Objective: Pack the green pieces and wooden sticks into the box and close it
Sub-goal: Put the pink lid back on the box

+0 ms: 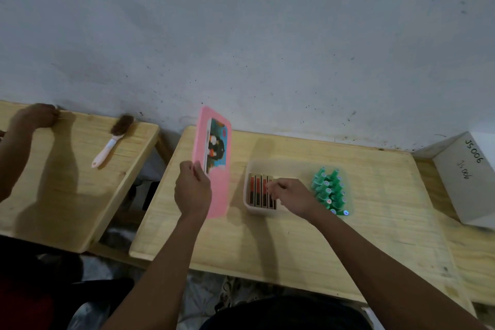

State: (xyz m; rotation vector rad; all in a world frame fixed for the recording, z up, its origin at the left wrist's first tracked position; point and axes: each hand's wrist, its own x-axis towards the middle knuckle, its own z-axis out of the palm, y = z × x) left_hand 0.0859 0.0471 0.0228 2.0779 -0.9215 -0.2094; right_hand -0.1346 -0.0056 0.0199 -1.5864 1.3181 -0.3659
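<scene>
A translucent box (250, 207) lies on the wooden table (294, 244). Several wooden sticks (258, 193) with red marks lie side by side in its left part. Several green pieces (329, 193) fill its right part. My right hand (290, 195) reaches into the box with curled fingers on the rightmost sticks; whether it pinches one is hidden. My left hand (191, 190) grips the pink lid (215, 161) by its near left edge and holds it tilted up on edge, left of the box. The lid carries a cartoon picture.
A white carton (471, 182) marked JS006 stands at the table's right end against the wall. On a second wooden table (67, 195) to the left lie a small brush (113, 139) and another person's hand (34, 116). A gap separates the two tables.
</scene>
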